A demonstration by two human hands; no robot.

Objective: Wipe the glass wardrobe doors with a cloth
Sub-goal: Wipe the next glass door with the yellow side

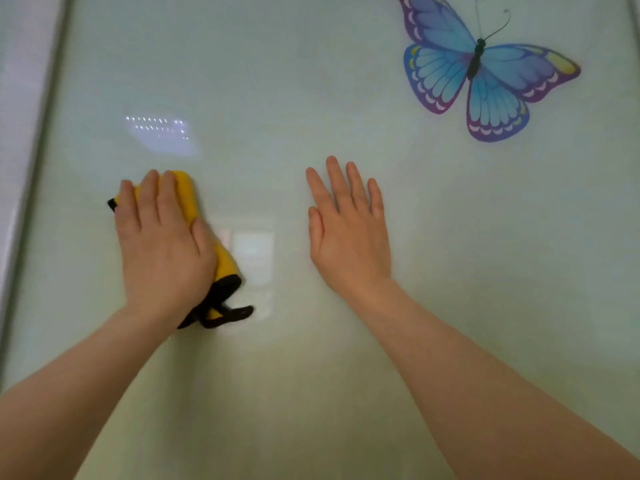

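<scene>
My left hand [162, 244] lies flat, fingers straight, pressing the yellow cloth [188, 199] against the glass door [277, 81]; cloth sits left of centre on the pane, near the door frame [45, 133] on the left; its black trim [225, 299] hangs out below my palm. My right hand [348, 230] is open, fingers spread, palm flat on the bare glass to the right of the cloth, well apart from it; holds nothing. Butterfly decal [481, 67] far right, up the pane. Handling, my read: cloth is soft, light, bunches easily; best kept under a flat palm rather than pinched, folded so the trim doesn't trail. Glass looks smooth and slick, likely fragile; even pressure, no leaning hard on the right hand. Decal edges may lift if it's stuck on; wipe gently over it.
</scene>
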